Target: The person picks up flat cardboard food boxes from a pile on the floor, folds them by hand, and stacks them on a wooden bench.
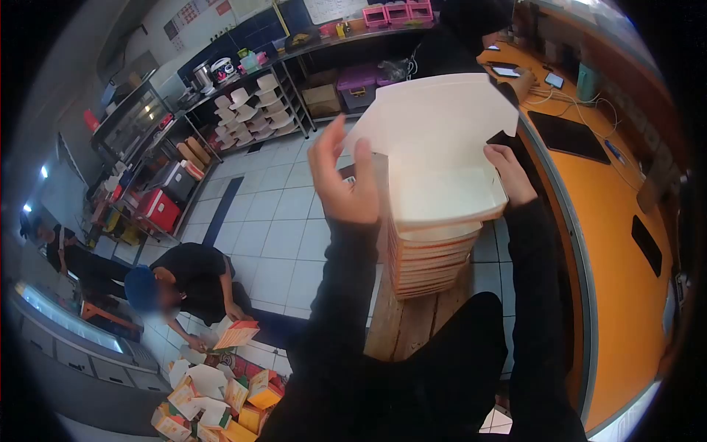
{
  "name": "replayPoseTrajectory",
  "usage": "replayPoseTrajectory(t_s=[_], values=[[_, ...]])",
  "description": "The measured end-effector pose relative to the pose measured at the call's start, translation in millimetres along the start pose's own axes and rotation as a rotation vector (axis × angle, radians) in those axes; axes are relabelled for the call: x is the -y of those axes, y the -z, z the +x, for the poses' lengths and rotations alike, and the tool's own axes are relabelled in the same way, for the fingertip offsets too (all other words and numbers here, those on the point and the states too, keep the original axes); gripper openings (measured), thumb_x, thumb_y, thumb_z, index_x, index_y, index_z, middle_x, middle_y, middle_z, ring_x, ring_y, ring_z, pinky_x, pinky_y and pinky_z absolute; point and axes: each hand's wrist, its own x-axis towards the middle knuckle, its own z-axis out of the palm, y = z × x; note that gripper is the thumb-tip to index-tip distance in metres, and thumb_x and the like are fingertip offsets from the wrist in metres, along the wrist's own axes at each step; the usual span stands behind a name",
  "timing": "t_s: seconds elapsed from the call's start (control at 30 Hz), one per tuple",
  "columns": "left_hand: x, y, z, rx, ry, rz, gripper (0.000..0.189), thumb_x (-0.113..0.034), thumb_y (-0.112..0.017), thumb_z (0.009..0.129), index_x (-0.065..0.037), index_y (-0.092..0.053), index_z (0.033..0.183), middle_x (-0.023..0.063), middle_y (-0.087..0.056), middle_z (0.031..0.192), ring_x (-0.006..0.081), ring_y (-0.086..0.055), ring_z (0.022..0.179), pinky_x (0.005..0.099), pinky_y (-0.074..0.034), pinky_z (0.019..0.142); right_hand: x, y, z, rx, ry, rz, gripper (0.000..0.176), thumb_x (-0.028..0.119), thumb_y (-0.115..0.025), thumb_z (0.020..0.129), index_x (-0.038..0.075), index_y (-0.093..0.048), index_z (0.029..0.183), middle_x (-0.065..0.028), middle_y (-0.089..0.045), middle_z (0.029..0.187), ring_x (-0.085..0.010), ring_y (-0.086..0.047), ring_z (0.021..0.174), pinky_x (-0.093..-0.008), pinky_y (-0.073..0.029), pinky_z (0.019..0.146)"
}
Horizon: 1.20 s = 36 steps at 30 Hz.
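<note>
A white paper food box (442, 184) with its lid flap standing up is at the top of a tall stack of nested boxes (431, 264). The stack rests on a wooden bench (394, 324) in front of my legs. My left hand (342, 177) is raised beside the box's left edge, fingers and thumb apart, holding nothing. At the right wall of the box, my right hand (512, 175) grips the edge with the thumb showing. Its other fingers are partly hidden by the cardboard.
An orange counter (589, 191) with phones, cables and a black tablet (567, 135) runs along my right, where a person sits. At lower left, a crouching person (195, 283) handles a printed box above a pile of folded boxes (213, 398). Shelves (258, 110) hold more white boxes.
</note>
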Motion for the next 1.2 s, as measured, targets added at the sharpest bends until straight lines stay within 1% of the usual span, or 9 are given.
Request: replayPoseTrajectory(t_s=[0.07,0.17,0.3,0.37,0.53,0.7,0.8,0.87,1.2], values=[[32.8,9.2,-25.6,-0.175,0.192,-0.042,0.024,-0.012,-0.059,0.09,-0.002,-0.054,0.11,0.0079,-0.057,0.102,0.0159,-0.055,0.091,0.0297,-0.046,0.082,-15.8,7.7,27.0,0.029,-0.014,-0.107,0.042,0.032,-0.057,0.093,-0.003,-0.049,0.115,-0.0087,-0.056,0.102,-0.0143,-0.053,0.096,-0.0247,-0.042,0.085],[80.8,32.3,-71.9,0.005,0.702,-0.155,0.016,-0.015,-0.055,0.093,-0.004,-0.054,0.104,0.0042,-0.057,0.093,0.0121,-0.055,0.081,0.0248,-0.047,0.073,-50.3,9.3,50.4,0.091,-0.045,-0.155,0.044,0.032,-0.058,0.092,-0.004,-0.05,0.115,-0.0106,-0.057,0.103,-0.0155,-0.053,0.096,-0.0265,-0.042,0.087],[101.1,33.3,-101.1,0.178,0.933,-0.423,0.035,-0.031,-0.047,0.097,-0.004,-0.055,0.119,0.0071,-0.059,0.111,0.0163,-0.057,0.099,0.0274,-0.048,0.08,-63.0,-14.1,40.8,0.072,-0.103,-0.204,0.04,0.031,-0.058,0.091,-0.003,-0.054,0.113,-0.0143,-0.058,0.106,-0.0186,-0.054,0.101,-0.0285,-0.041,0.089],[90.1,31.3,-100.3,0.271,0.885,-0.397,0.043,-0.036,-0.044,0.098,-0.004,-0.053,0.124,0.0073,-0.058,0.117,0.0183,-0.055,0.108,0.0303,-0.047,0.084,-63.6,-19.2,37.7,0.056,-0.101,-0.233,0.039,0.031,-0.058,0.091,-0.001,-0.055,0.113,-0.0135,-0.059,0.104,-0.0194,-0.056,0.099,-0.0281,-0.042,0.088],[84.6,28.7,-103.8,0.349,0.905,-0.277,0.037,-0.024,-0.042,0.1,0.005,-0.053,0.12,0.0147,-0.058,0.117,0.0206,-0.056,0.11,0.0325,-0.046,0.09,-65.2,-8.1,34.5,0.086,-0.029,-0.291,0.036,0.03,-0.062,0.088,-0.002,-0.06,0.106,-0.0115,-0.063,0.1,-0.0189,-0.059,0.093,-0.0275,-0.044,0.085],[103.0,23.0,-117.5,0.405,0.708,-0.17,0.052,-0.039,-0.045,0.098,-0.001,-0.048,0.133,0.0104,-0.056,0.122,0.0187,-0.054,0.109,0.0308,-0.046,0.086,-56.1,-4.3,16.3,0.024,-0.067,-0.371,0.036,0.027,-0.063,0.087,-0.002,-0.062,0.11,-0.0129,-0.064,0.103,-0.0203,-0.059,0.096,-0.0286,-0.045,0.086],[91.3,22.1,-116.8,0.394,0.721,-0.207,0.052,-0.039,-0.045,0.098,-0.001,-0.047,0.134,0.0107,-0.054,0.124,0.019,-0.053,0.11,0.0312,-0.045,0.087,-50.2,-8.7,4.2,-0.018,-0.112,-0.372,0.037,0.027,-0.064,0.087,-0.002,-0.062,0.111,-0.0144,-0.064,0.105,-0.022,-0.06,0.098,-0.0301,-0.046,0.087],[85.4,21.0,-116.1,0.342,0.757,-0.214,0.044,-0.024,-0.041,0.099,0.007,-0.048,0.129,0.0189,-0.051,0.133,0.0281,-0.045,0.125,0.033,-0.033,0.104,-51.4,-7.5,3.8,-0.015,-0.106,-0.382,0.038,0.026,-0.065,0.086,-0.002,-0.062,0.112,-0.0164,-0.064,0.107,-0.0239,-0.061,0.099,-0.0309,-0.047,0.088],[75.8,19.8,-112.7,0.389,0.707,-0.12,0.045,-0.026,-0.04,0.098,0.001,-0.048,0.133,0.0192,-0.047,0.136,0.0305,-0.042,0.128,0.0341,-0.03,0.107,-83.6,-0.1,20.2,0.067,-0.046,-0.531,0.039,0.019,-0.06,0.088,-0.003,-0.053,0.12,-0.0208,-0.062,0.111,-0.028,-0.061,0.103,-0.0326,-0.046,0.091]])
